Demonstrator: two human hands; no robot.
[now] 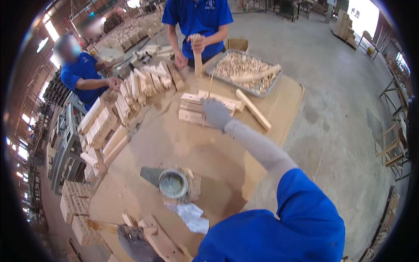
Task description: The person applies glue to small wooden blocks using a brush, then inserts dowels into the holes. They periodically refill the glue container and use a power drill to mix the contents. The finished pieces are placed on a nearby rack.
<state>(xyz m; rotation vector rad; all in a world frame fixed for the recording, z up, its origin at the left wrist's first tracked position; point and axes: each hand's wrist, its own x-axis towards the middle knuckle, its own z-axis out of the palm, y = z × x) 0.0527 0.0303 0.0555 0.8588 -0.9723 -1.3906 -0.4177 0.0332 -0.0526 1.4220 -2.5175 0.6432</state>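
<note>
No lettering can be read for certain. White print stands on the chest of the blue short-sleeved work shirt worn by the co-worker across the table, a small emblem with a line of characters beneath it, cut close by the top edge of the view. A smaller white mark sits on the chest of the blue work shirt of the co-worker at the left, too tiny and blurred to make out.
</note>
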